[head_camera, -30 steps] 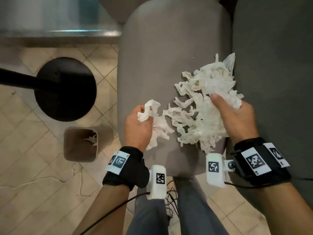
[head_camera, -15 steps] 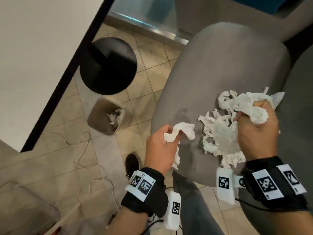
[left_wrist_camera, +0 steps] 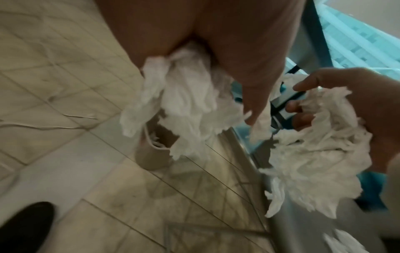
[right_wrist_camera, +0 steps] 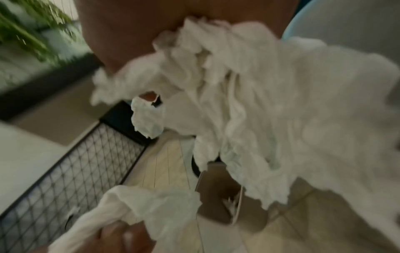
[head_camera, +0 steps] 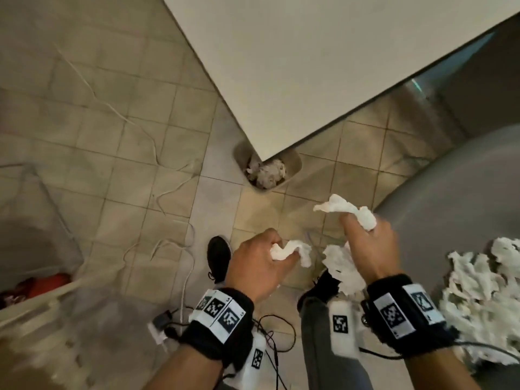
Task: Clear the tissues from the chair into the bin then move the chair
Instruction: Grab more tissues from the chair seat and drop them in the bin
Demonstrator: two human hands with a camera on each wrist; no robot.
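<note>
Both hands are off the grey chair [head_camera: 439, 229] and over the tiled floor, each gripping crumpled white tissue. My left hand [head_camera: 261, 260] clutches a small wad [head_camera: 292, 250], seen close up as a tissue bunch [left_wrist_camera: 184, 102]. My right hand [head_camera: 368, 243] grips a larger tissue bundle [head_camera: 342, 266] that hangs below it and sticks out above the knuckles; the same tissue bundle [right_wrist_camera: 249, 102] fills the right wrist view. More shredded tissues [head_camera: 484, 302] lie on the chair seat at the right. The small beige bin [head_camera: 292, 161] stands ahead on the floor, half under the table corner, with tissue inside.
A white table [head_camera: 323, 66] juts over the bin from the upper right. White and black cables [head_camera: 168, 249] trail across the floor tiles. My black shoe [head_camera: 218, 256] stands below the left hand. A wire-mesh panel [right_wrist_camera: 71, 174] shows in the right wrist view.
Both hands lifted tissue off the chair seat and swung left, towards the bin. The head view turned left with them, so the chair now sits at the right edge.
</note>
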